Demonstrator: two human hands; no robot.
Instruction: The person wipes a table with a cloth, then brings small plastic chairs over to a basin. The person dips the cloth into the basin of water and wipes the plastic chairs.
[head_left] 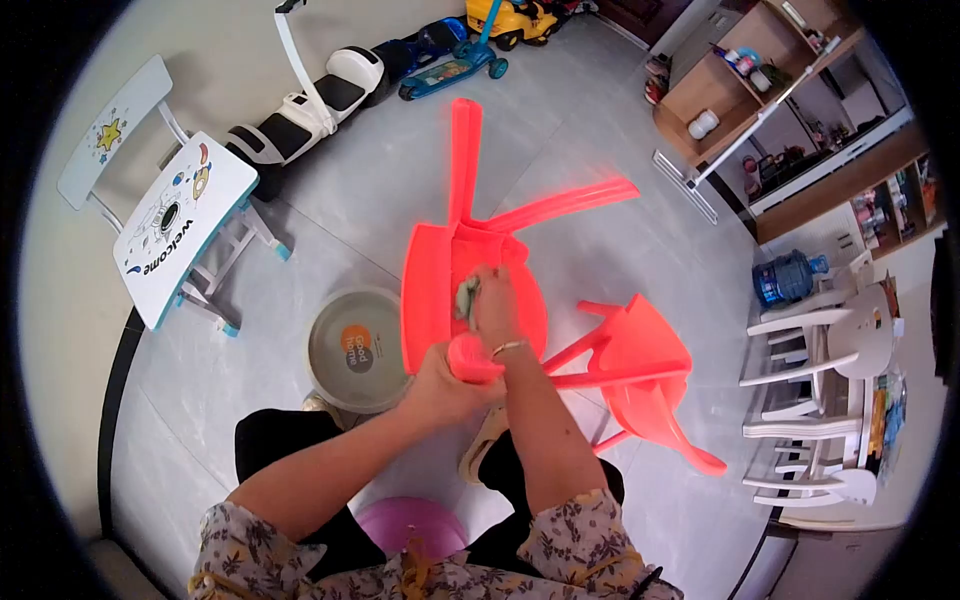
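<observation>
A red plastic chair (pixel 425 290) is tipped over in front of me, two legs pointing away across the floor. My left hand (pixel 440 385) is closed around one of its legs near my body. Against the chair's inner surface, my right hand (pixel 492 300) presses a pale green cloth (pixel 466 298), its fingers partly hidden. To the left of the chair, a round grey basin (pixel 322 350) with a "Good home" label stands on the floor. A second red chair (pixel 640 345) lies at the right, close to my right forearm.
A white folding chair (pixel 165 220) stands at the left. Behind it are a white balance scooter (pixel 300 115) and a blue kick scooter (pixel 450 75). White chairs (pixel 840 340) and a blue water bottle (pixel 785 279) are at the right. A pink stool (pixel 415 525) is beneath me.
</observation>
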